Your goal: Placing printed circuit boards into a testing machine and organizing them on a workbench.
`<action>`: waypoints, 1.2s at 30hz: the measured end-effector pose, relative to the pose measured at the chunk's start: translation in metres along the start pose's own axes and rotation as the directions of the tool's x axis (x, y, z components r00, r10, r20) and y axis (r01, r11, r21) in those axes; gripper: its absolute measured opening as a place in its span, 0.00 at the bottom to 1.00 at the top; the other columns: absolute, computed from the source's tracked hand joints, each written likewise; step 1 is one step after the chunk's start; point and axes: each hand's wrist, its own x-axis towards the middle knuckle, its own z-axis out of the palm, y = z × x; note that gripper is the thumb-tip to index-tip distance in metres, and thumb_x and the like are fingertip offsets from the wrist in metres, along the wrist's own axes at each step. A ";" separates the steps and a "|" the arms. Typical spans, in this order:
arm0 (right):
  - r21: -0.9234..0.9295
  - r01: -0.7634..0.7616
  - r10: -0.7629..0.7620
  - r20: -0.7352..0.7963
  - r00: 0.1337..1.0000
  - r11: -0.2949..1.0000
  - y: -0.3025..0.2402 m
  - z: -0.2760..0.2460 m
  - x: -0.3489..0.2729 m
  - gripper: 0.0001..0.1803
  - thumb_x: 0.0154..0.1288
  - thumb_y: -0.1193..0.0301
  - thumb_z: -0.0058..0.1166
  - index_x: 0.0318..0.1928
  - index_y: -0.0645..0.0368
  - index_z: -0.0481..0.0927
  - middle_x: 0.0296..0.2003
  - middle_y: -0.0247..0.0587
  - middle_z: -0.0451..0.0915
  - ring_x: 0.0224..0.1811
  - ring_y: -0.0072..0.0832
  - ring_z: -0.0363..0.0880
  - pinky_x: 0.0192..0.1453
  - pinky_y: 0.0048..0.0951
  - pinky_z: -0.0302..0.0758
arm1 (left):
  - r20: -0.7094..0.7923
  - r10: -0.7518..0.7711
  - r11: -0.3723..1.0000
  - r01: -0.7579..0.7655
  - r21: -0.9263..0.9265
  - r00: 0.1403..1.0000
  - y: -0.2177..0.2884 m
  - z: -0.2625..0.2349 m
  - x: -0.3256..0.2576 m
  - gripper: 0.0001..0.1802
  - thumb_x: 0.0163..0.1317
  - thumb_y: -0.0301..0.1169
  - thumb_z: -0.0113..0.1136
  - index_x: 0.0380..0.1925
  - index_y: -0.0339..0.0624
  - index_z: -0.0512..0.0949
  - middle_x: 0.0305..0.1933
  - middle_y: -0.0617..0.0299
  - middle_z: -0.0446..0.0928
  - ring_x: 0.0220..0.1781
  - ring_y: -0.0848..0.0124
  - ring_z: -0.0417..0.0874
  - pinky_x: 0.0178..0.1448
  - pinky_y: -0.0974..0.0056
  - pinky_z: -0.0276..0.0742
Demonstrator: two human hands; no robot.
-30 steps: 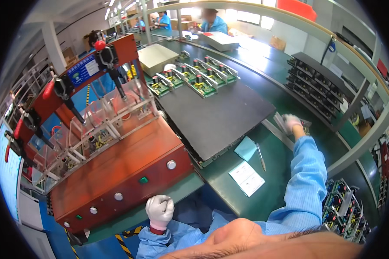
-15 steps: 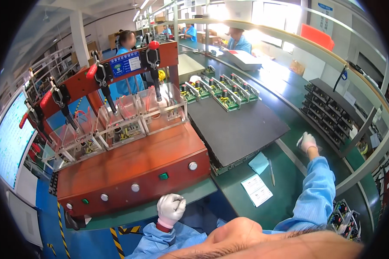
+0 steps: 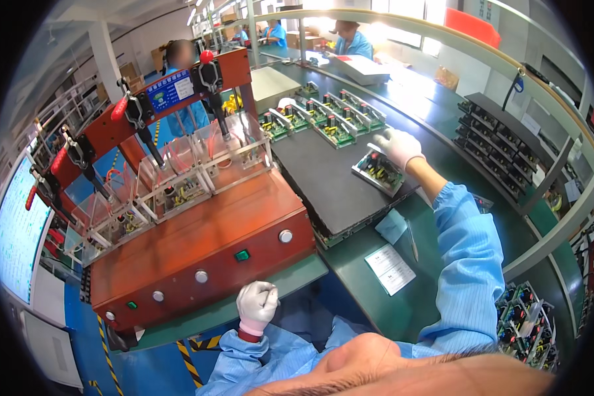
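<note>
My right hand point(image 3: 399, 148), in a white glove, grips the upper end of a circuit board point(image 3: 379, 174) in a metal frame. The board is tilted over the right side of a black mat point(image 3: 336, 188); whether it touches the mat I cannot tell. My left hand point(image 3: 257, 303), also gloved, is closed in a fist in front of the red test fixture point(image 3: 198, 244), and nothing shows in it. Clear covers point(image 3: 178, 171) on the fixture enclose more boards, below toggle clamps with red handles. Several similar circuit boards point(image 3: 336, 119) stand beyond the mat.
A paper form point(image 3: 389, 269), a blue cloth point(image 3: 392, 226) and a pen point(image 3: 412, 240) lie on the green bench by my right arm. Stacked dark racks point(image 3: 501, 142) stand at the right. A monitor point(image 3: 21, 237) is at far left. Other people sit or stand farther back.
My right hand has moved left and away from me, from the right of the bench to over the mat, and now has a circuit board. The left fist has hardly moved.
</note>
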 end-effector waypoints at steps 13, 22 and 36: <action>0.200 -0.015 -0.087 0.492 0.866 0.980 0.000 0.004 -0.011 0.25 0.72 0.58 0.50 0.59 0.66 0.75 0.55 0.52 0.80 0.55 0.41 0.78 0.64 0.41 0.75 | 0.026 0.005 1.000 -0.005 0.003 1.000 0.003 -0.002 0.001 0.14 0.58 0.34 0.64 0.15 0.43 0.83 0.36 0.67 0.86 0.34 0.63 0.81 0.43 0.61 0.74; 0.265 0.196 -0.293 0.403 0.867 0.944 -0.061 0.030 0.006 0.22 0.65 0.56 0.49 0.46 0.63 0.81 0.39 0.49 0.85 0.39 0.43 0.82 0.47 0.41 0.80 | -0.011 0.019 0.999 -0.018 0.032 1.000 -0.001 -0.001 -0.004 0.14 0.59 0.34 0.65 0.16 0.43 0.83 0.36 0.67 0.85 0.33 0.63 0.81 0.43 0.61 0.75; 0.387 0.610 -0.250 -0.664 0.705 0.691 -0.176 0.066 -0.031 0.16 0.66 0.63 0.57 0.50 0.56 0.81 0.47 0.47 0.83 0.49 0.46 0.80 0.55 0.43 0.76 | -0.046 0.063 0.993 -0.059 0.100 0.997 0.006 0.002 0.001 0.15 0.59 0.33 0.64 0.14 0.43 0.83 0.34 0.66 0.85 0.32 0.62 0.82 0.43 0.60 0.75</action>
